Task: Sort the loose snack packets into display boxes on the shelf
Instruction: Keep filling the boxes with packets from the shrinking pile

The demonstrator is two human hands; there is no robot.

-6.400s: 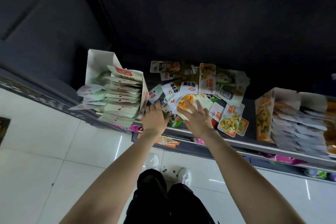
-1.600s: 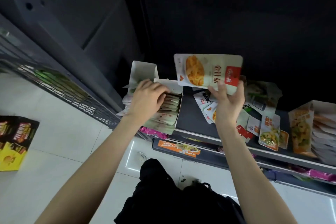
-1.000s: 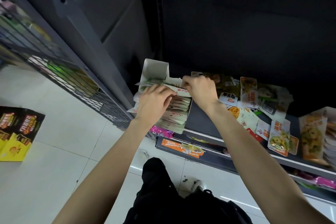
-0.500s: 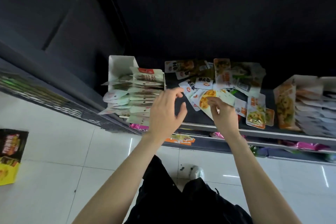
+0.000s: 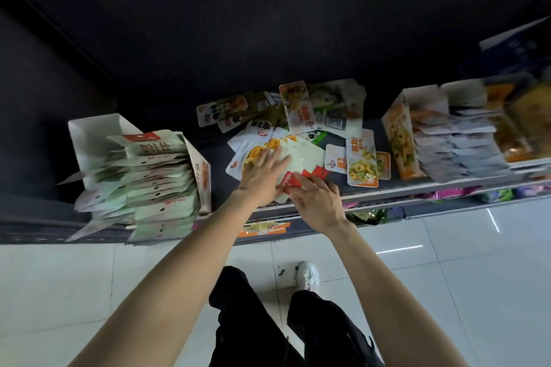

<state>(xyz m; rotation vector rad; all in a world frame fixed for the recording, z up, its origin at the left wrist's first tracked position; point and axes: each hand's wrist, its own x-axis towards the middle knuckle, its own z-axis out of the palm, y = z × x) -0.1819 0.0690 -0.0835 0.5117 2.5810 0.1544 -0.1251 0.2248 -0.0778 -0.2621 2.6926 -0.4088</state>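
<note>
At frame centre, the left hand point(image 5: 262, 173) lies flat, fingers straight, steadying the pale orange-printed snack packets point(image 5: 298, 155) on the dark shelf point(image 5: 217, 155); the right hand point(image 5: 317, 202), fingers relaxed, touches their red edge, apparently gathering them for the white cardboard display box point(image 5: 95, 134) at left.

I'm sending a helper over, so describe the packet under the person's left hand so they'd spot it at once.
On the dark shelf, find the loose pile between the two display boxes. The left hand rests flat on a pale packet picturing yellow food, with a red corner label.
</note>
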